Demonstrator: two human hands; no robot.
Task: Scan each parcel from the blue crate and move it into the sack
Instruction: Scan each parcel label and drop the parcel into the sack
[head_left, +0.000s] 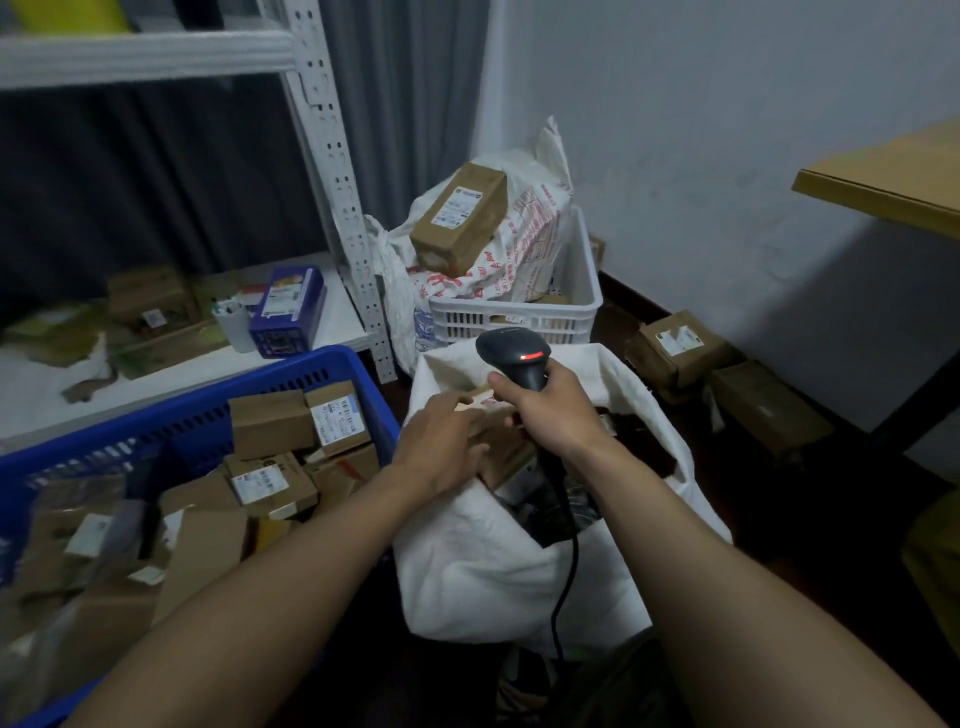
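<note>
The blue crate (291, 379) at lower left holds several brown cardboard parcels (270, 423) with white labels. To its right stands the open white sack (498, 566), with parcels showing inside its mouth. My right hand (550, 410) grips the handle of a black barcode scanner (514, 356) above the sack; its red light is lit and its cable hangs down. My left hand (441, 447) reaches over the sack's mouth with fingers extended, lying on a brown parcel (483, 410) there. Whether it still grips that parcel is hidden.
A white crate (519, 317) behind the sack holds a printed bag and a brown box (460, 218). A white metal shelf (332, 171) with boxes stands at left. More parcels (680, 348) lie on the floor by the wall; a table edge (883, 182) juts in at right.
</note>
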